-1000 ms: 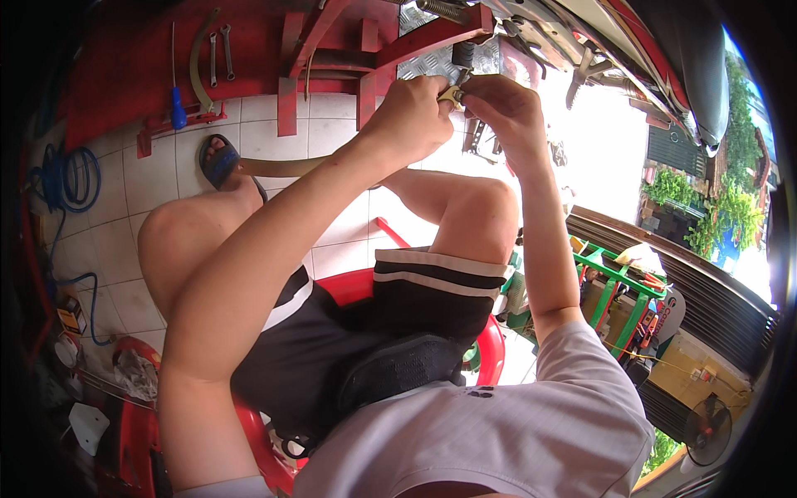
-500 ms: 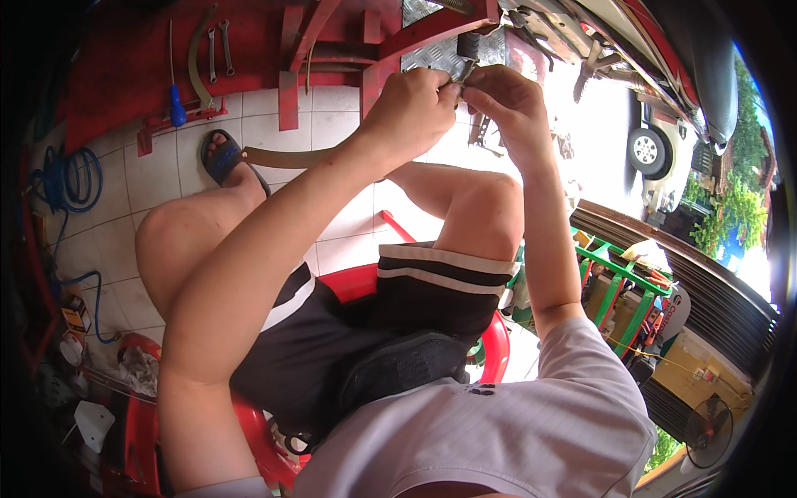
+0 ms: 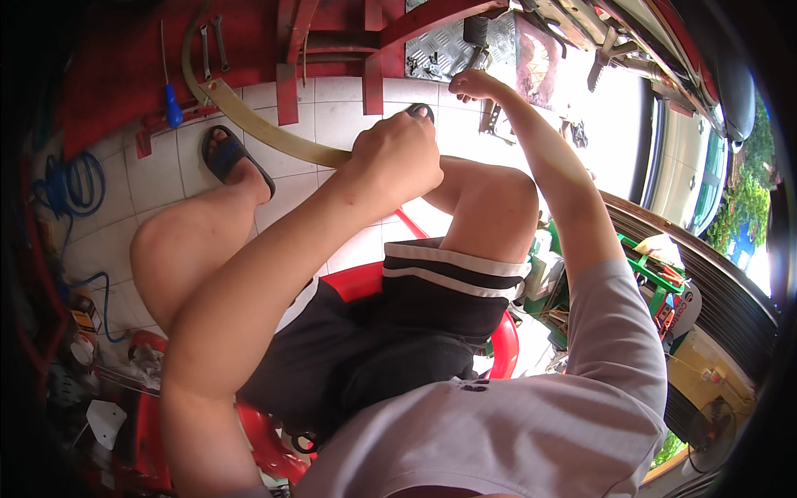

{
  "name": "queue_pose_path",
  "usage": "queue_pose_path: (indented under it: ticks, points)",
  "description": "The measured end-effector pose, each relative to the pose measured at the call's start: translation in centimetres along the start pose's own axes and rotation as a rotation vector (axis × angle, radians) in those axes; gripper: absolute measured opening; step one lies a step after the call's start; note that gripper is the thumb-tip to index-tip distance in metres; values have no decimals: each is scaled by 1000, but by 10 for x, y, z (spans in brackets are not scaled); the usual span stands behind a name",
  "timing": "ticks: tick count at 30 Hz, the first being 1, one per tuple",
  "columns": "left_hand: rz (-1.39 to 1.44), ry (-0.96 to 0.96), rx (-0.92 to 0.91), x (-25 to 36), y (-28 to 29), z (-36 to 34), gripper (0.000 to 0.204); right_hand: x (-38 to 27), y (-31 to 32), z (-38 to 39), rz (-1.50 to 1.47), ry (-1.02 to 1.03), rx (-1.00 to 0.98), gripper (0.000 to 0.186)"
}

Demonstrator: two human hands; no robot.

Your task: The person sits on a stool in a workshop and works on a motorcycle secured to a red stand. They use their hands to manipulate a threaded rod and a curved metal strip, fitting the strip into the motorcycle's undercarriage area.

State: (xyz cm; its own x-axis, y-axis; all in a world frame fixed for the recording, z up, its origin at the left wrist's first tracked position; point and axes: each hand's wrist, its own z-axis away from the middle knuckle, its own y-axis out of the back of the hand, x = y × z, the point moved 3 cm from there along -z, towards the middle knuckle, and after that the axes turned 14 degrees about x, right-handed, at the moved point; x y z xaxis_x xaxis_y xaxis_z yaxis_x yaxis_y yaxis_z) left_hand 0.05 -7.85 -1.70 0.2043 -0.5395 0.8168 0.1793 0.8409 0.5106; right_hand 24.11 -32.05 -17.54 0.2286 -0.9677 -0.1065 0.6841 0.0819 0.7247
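My left hand point(image 3: 398, 158) is closed in a fist above my lap, knuckles toward the far side; its palm and whatever it may grip are hidden. A long curved olive strip point(image 3: 286, 146) passes behind that wrist, and I cannot tell if the fingers hold it. Farther off and to the right, my right hand point(image 3: 477, 85) has its fingers curled, with nothing clear showing in them. It is close to a black cylindrical part point(image 3: 476, 31) and a metal tread plate point(image 3: 427, 54) beside a red steel frame point(image 3: 374, 62).
A blue-handled screwdriver point(image 3: 173, 108) and two wrenches point(image 3: 219, 43) lie on the red surface at far left. Blue hose point(image 3: 70, 187) coils on the tiled floor. A green rack point(image 3: 652, 274) with tools stands at right. I sit on a red chair point(image 3: 504, 344); a vehicle point(image 3: 677, 158) is beyond.
My hands, which were together at the black part, have separated. The left came back toward me; the right stayed far out. The strip's near end with a hole shifted left and away.
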Motion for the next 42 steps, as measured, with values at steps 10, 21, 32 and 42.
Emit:
queue_pose_path:
  ticks: [10, 21, 32, 42]
  points:
    - [-136, 72, -103, 1, 8, 1, 24, -55, -22, -66, 262, 323, 432, 21]
    - [-123, 71, -90, -3, 5, -2, 24, -68, -30, -73, 297, 268, 588, 19]
    - [-151, 75, -133, 2, 8, -3, 22, 18, -20, -82, -109, -79, 735, 18]
    - [-134, 89, -82, -1, 8, -3, 22, -4, -41, -85, 116, -156, 589, 26]
